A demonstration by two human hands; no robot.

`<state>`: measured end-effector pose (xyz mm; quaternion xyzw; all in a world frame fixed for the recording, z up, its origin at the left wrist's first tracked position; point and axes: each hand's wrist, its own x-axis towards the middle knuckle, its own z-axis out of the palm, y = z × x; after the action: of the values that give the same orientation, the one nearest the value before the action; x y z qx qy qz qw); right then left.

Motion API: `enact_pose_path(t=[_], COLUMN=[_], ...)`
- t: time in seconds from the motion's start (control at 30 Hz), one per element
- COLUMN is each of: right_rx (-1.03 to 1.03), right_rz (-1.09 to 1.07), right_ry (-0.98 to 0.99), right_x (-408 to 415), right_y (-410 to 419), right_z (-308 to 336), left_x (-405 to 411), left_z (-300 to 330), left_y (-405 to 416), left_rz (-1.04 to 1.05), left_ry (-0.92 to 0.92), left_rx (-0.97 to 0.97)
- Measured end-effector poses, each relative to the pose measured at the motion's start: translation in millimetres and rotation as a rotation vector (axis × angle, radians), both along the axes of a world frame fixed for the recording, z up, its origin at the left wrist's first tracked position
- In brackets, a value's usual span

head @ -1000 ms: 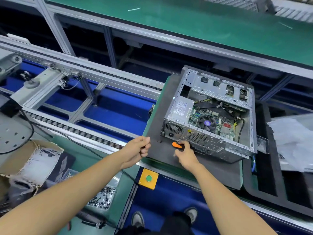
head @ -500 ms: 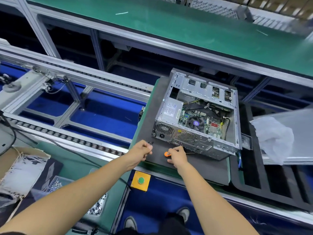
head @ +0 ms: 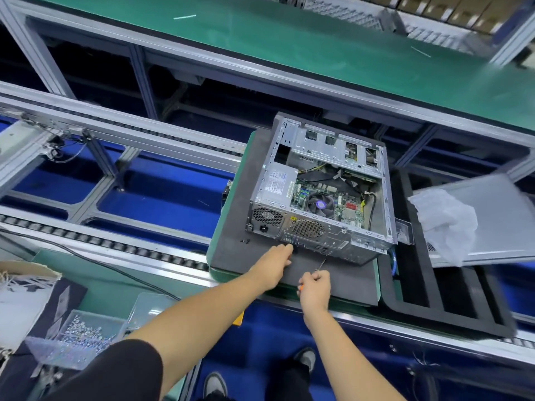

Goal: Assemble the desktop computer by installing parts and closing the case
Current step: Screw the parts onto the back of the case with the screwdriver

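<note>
The open desktop case [head: 318,198] lies on its side on a grey foam mat [head: 249,256], motherboard and fan showing, rear panel towards me. My left hand [head: 273,266] reaches to the bottom of the rear panel, fingertips bunched in a pinch on a small screw that is barely visible. My right hand [head: 315,287] grips an orange-handled screwdriver [head: 301,287]. Its thin shaft points up towards the case and ends just short of it. Two small dark screws [head: 245,241] lie on the mat left of my left hand.
A grey side panel [head: 498,215] with a plastic bag [head: 445,224] on it lies to the right over a black foam tray [head: 417,285]. A clear box of screws [head: 78,337] stands at lower left. Conveyor rollers [head: 115,244] run along the left.
My left hand moved right from the loose screws to the case's rear panel. My right hand drew back towards me with the screwdriver, away from the case.
</note>
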<state>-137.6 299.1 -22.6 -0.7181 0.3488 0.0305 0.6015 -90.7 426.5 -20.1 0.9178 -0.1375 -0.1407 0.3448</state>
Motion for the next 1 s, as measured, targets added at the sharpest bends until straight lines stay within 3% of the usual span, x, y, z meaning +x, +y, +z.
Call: enact_pose_path(t=[0.13, 0.4, 0.67, 0.8, 1.0], right_rx=[-0.064, -0.193, -0.295, -0.313, -0.309], right_rz=[0.078, 0.238, 0.337, 0.373, 0.356], right_ry=[0.01, -0.032, -0.086, -0.102, -0.138], right_x=[-18, -52, -54, -57, -60], right_y=[-13, -20, -17, -21, -32], right_z=[-3, -11, -12, -15, -19], left_x=[5, 15, 17, 18, 17], left_z=[-7, -26, -41, -40, -39], left_y=[-2, 8, 7, 4, 6], left_rz=[-0.171, -0.216, -0.231, -0.111, -0.113], left_ry=[-0.16, -0.365, -0.43, -0.379, -0.386], left_rx=[0.112, 0.106, 0.208, 0.165, 0.099])
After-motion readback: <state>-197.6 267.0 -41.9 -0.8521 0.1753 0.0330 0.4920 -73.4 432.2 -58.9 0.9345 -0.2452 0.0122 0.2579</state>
